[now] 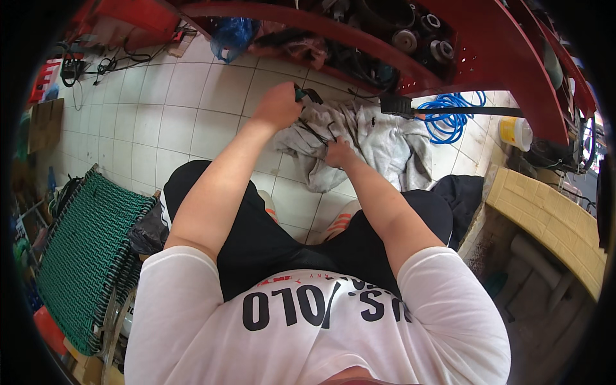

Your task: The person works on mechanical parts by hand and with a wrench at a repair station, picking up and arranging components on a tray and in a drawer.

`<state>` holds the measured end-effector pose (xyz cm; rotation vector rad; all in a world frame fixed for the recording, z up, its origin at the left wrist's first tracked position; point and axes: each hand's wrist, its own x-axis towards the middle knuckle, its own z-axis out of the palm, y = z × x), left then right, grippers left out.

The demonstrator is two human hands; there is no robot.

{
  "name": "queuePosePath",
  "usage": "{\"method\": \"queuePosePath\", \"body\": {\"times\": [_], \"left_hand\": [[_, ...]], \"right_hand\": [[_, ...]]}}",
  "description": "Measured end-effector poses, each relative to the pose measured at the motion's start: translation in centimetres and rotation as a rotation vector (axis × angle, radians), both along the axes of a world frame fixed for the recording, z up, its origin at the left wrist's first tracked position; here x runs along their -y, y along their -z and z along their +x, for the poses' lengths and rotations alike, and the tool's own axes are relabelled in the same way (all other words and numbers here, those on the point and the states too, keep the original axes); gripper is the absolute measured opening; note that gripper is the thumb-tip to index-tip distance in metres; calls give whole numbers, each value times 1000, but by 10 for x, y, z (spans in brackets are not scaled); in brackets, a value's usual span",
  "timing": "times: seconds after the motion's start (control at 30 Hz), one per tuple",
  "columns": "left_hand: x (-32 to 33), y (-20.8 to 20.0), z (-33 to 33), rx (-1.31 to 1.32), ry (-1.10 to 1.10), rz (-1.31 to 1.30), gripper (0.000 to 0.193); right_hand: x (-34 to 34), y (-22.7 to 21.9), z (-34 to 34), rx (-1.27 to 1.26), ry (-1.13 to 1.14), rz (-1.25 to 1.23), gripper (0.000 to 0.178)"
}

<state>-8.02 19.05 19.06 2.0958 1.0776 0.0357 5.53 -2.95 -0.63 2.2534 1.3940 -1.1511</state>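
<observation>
My left hand (280,106) is closed round a hand tool (312,96) with a green grip and a short black curved head. Its exact kind is partly hidden by my fingers. Lower and to the right, my right hand (339,154) pinches thin dark bent rods (314,133), one with a hooked end. These rods slant up toward the left hand, over a crumpled grey cloth (391,144) spread on the tiled floor. Part of the cloth lies under my right hand and wrist.
A red metal frame (359,45) holding round metal parts crosses the far side. Coiled blue hose (449,119) lies right of the cloth, near a yellow-and-white tub (515,133). A green woven seat (90,256) stands at left, a cardboard box (545,218) at right.
</observation>
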Motion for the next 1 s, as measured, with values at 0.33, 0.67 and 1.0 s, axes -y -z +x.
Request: {"method": "queuePosePath", "body": {"times": [0.33,0.67,1.0], "left_hand": [[-2,-2,4,52,41,21,31],[-15,0,1,203,-28,16,28],[2,-25,24,394,20,51,31]], "right_hand": [[-8,9,48,-27,51,243,30],[-97,-205,56,-558,771,798,34],[-72,-317,59,-693,857,1343,15]]}}
